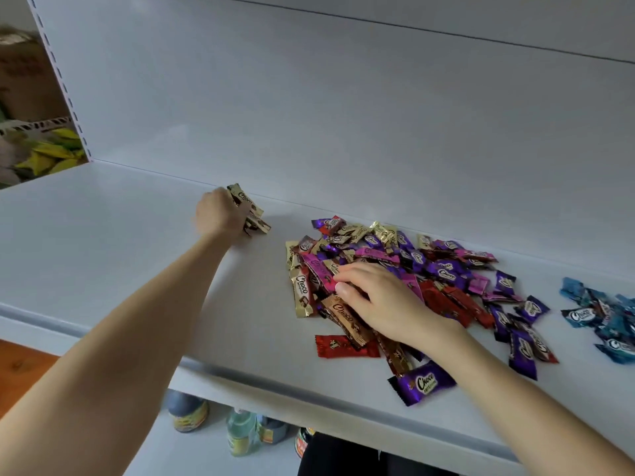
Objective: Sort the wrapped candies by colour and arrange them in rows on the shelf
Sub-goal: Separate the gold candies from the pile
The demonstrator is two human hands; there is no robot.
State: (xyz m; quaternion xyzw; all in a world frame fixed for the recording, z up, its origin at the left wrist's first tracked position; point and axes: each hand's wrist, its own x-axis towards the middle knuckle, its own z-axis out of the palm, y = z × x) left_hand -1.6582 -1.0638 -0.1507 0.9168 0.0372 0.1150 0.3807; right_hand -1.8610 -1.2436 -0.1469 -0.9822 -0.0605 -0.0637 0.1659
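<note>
A mixed heap of wrapped candies (443, 269) in gold, purple, pink and red lies on the white shelf (137, 255), right of the middle. My left hand (220, 214) reaches to the back of the shelf and grips a small bunch of gold candies (249, 209). My right hand (374, 300) lies on the heap's near left part, fingers curled over a pink candy (318, 269); whether it grips the candy is unclear. One purple candy (422, 383) and one red candy (347, 345) lie loose near the front edge.
A separate group of blue candies (604, 317) sits at the far right. The shelf's back panel (343, 115) rises close behind the heap. Bottles (240, 434) stand on a lower level under the front edge. Yellow packets (51, 156) show past the left upright.
</note>
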